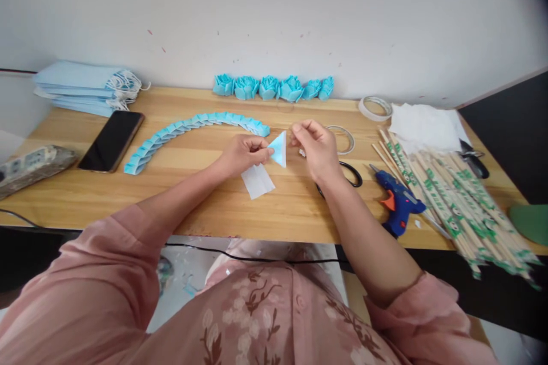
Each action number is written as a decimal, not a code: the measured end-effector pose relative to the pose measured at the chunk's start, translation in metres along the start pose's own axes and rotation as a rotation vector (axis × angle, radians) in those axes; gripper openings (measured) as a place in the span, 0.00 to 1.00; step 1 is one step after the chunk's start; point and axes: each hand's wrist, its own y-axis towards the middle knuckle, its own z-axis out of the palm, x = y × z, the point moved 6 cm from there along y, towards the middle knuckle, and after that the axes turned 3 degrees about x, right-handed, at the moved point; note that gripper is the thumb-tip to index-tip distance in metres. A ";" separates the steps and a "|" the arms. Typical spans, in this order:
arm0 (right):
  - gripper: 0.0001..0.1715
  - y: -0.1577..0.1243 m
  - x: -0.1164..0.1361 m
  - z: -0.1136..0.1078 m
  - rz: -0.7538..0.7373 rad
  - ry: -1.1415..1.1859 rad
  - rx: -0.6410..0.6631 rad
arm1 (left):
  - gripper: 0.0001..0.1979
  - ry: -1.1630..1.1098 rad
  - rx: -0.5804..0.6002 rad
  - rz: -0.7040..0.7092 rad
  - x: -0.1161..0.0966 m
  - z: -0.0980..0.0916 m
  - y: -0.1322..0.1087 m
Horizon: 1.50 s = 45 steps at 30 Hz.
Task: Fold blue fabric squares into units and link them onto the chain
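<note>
My left hand [249,154] pinches a folded light-blue triangular piece [279,149] with a paler strip down its right edge. Close to that strip is my right hand [317,147], thumb and fingers pressed together; whatever they may hold is too small to make out. A white rectangular sheet [258,181] lies on the wood just below my left hand. Behind, a curved row of overlapping folded blue pieces [192,125] arcs across the table. Black-handled scissors [353,174] are partly covered by my right wrist.
Blue flowers [269,88] line the wall. At left are stacked face masks [79,85], a phone [112,141] and a power strip [34,168]. At right lie tape rolls [363,109], a blue glue gun [400,199], wrapped chopsticks [460,199] and white sheets [428,125].
</note>
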 end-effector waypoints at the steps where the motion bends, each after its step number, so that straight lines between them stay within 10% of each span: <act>1: 0.11 0.000 0.004 -0.003 -0.049 -0.041 -0.006 | 0.19 -0.045 -0.028 -0.015 0.001 -0.003 0.001; 12: 0.15 -0.011 0.031 0.014 -0.514 -0.555 0.237 | 0.19 -0.334 -0.107 -0.065 0.007 -0.012 0.006; 33: 0.11 -0.004 0.000 0.014 -0.008 -0.113 0.222 | 0.15 -0.125 -0.172 -0.018 0.001 -0.011 0.003; 45: 0.11 -0.004 -0.006 0.014 0.033 -0.076 0.184 | 0.17 -0.089 -0.155 0.001 0.002 -0.010 0.002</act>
